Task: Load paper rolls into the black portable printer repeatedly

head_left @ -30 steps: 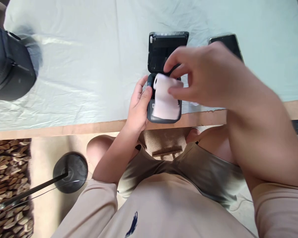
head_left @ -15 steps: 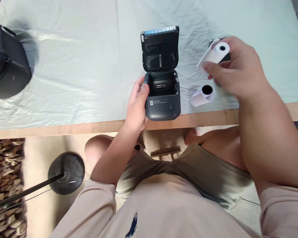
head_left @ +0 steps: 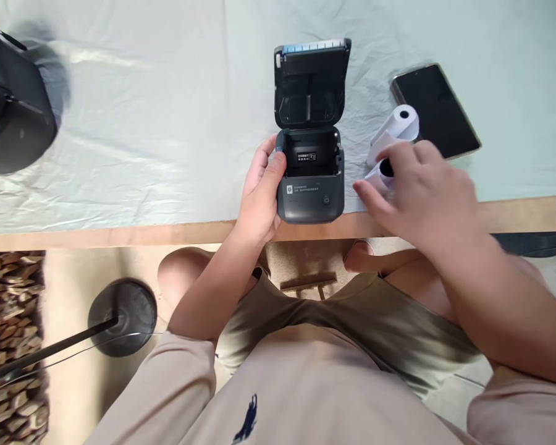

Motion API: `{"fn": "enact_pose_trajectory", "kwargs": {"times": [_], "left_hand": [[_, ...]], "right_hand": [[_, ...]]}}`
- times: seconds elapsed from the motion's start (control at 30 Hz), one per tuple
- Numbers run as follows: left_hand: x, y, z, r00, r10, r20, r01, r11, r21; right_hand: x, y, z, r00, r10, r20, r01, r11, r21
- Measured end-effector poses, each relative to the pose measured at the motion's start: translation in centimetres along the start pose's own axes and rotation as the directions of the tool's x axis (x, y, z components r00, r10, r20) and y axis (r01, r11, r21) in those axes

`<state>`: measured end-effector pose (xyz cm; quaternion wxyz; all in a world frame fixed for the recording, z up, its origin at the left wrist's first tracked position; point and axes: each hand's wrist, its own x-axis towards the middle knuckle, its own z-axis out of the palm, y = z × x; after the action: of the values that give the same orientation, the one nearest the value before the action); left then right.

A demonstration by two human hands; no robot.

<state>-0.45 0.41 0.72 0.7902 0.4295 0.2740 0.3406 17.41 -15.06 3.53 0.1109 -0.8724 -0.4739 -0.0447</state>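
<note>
At table edge | left hand [head_left: 259, 198] gripped open printer [head_left: 311, 185] | right hand [head_left: 421, 194] had dropped full roll [head_left: 398, 127], fingers loosely curled over near-empty roll [head_left: 380, 173] | bay was empty

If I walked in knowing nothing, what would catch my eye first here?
The small dark printer at the table's near edge, its lid flipped open and its paper bay bare, steadied by the left hand. Just right of it, the right hand covers a paper roll, with a second roll beside a dark phone.
</note>
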Motion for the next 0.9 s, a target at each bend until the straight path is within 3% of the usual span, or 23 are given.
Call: {"fn": "enact_pose_trajectory", "kwargs": {"times": [0.13,0.3,0.4,0.6,0.73,0.9], "left_hand": [[0.1,-0.1,-0.1,1.0,-0.003,0.016,0.003,1.0,-0.003],[0.0,-0.1,0.1,1.0,-0.002,0.007,0.002,1.0,0.012],[-0.1,0.0,0.3,1.0,0.008,0.005,-0.008,1.0,-0.008],[-0.2,0.1,0.4,1.0,-0.001,0.007,0.001,1.0,0.007],[0.0,-0.4,0.1,1.0,0.006,0.0,-0.006,1.0,-0.011],[0.1,-0.6,0.2,0.998,-0.055,-0.017,0.054,0.994,-0.094]], "right_hand": [[-0.2,-0.5,2.5,0.994,-0.058,-0.091,0.063,0.996,0.059],[0.1,-0.3,3.7,0.968,-0.162,-0.189,0.207,0.947,0.246],[0.2,-0.7,4.3,0.959,-0.198,-0.204,0.26,0.9,0.349],[0.7,-0.6,5.4,0.941,-0.264,-0.21,0.327,0.867,0.377],[1.5,0.9,4.6,0.929,-0.226,-0.292,0.331,0.86,0.388],[2.3,0.5,1.0,0.908,-0.137,-0.395,0.323,0.829,0.456]]}}
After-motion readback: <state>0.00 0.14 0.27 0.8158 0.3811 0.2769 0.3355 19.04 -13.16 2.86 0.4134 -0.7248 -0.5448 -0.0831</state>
